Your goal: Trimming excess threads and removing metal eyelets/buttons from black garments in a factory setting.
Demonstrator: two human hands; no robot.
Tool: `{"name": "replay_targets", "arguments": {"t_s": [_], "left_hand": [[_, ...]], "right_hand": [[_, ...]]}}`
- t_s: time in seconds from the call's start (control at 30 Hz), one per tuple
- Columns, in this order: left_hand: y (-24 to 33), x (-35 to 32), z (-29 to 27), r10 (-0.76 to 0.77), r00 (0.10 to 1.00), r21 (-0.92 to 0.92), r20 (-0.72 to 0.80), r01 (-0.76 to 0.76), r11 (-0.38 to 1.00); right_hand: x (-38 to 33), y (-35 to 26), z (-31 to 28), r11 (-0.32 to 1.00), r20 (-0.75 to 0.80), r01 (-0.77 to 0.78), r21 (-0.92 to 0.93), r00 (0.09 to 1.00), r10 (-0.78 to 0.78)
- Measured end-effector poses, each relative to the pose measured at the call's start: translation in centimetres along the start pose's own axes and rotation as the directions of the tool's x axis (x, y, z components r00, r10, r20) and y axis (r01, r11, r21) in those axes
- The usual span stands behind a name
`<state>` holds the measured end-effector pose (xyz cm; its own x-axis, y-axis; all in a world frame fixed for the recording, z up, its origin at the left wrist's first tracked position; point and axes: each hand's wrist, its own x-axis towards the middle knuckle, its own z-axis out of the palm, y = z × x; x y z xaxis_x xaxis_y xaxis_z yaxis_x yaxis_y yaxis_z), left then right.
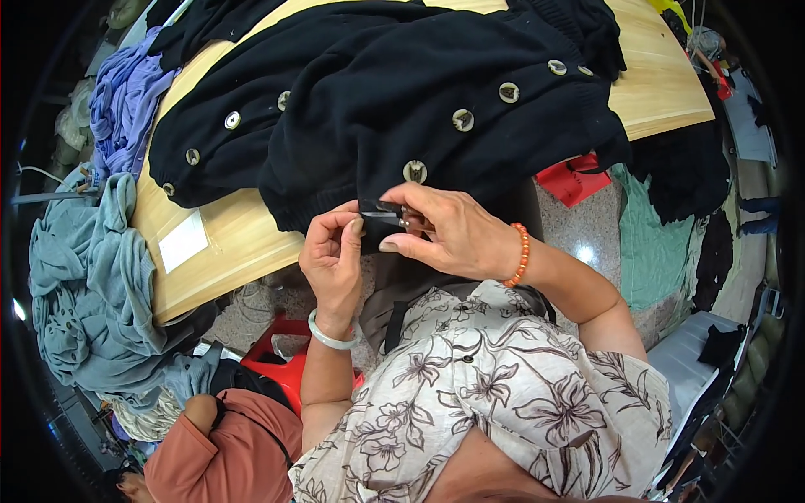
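Note:
A black knitted cardigan (394,101) with several round pale buttons lies spread on a light wooden table (662,84). Its lower hem hangs over the near edge. My left hand (333,260) pinches the hem from the left. My right hand (449,230) holds small metal thread snips (387,214) against the same bit of black fabric, just below one button (415,171). The blades are partly hidden by my fingers. A pale bangle sits on my left wrist, an orange bead bracelet on my right.
Grey-blue garments (92,285) and a lilac one (126,92) pile at the table's left. A white paper label (183,241) lies on the wood. A red stool (281,356) stands below. Another person in a rust top (226,453) sits at lower left. Green cloth (650,243) lies right.

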<state>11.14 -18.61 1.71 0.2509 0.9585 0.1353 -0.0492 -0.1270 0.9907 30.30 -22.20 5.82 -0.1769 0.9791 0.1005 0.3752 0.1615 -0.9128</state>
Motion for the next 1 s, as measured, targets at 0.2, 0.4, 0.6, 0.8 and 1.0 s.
{"name": "replay_targets", "arguments": {"t_s": [0.2,0.4,0.6,0.8,1.0], "left_hand": [[-0.8,-0.3,-0.4,-0.075,0.997,-0.146,-0.002,0.073,0.987],[-0.6,-0.1,-0.6,-0.138,0.99,-0.173,0.03,0.141,0.975],[-0.4,0.0,-0.6,-0.116,0.992,-0.114,0.044,0.12,0.986],[0.3,-0.1,-0.4,-0.105,0.993,-0.017,0.045,0.106,0.994],[1.5,-0.6,-0.8,-0.122,0.99,-0.074,0.075,0.128,0.989]], "right_hand": [[-0.5,-0.4,0.5,0.99,0.085,-0.038,-0.136,0.995,0.05],[0.1,0.4,1.2,0.936,0.128,-0.047,-0.349,0.987,0.097],[0.5,0.5,1.3,0.945,0.158,-0.026,-0.327,0.984,0.082],[0.7,0.3,1.5,0.894,0.189,0.014,-0.448,0.979,0.079],[-0.3,1.2,1.3,0.906,0.123,0.021,-0.423,0.992,0.035]]}}
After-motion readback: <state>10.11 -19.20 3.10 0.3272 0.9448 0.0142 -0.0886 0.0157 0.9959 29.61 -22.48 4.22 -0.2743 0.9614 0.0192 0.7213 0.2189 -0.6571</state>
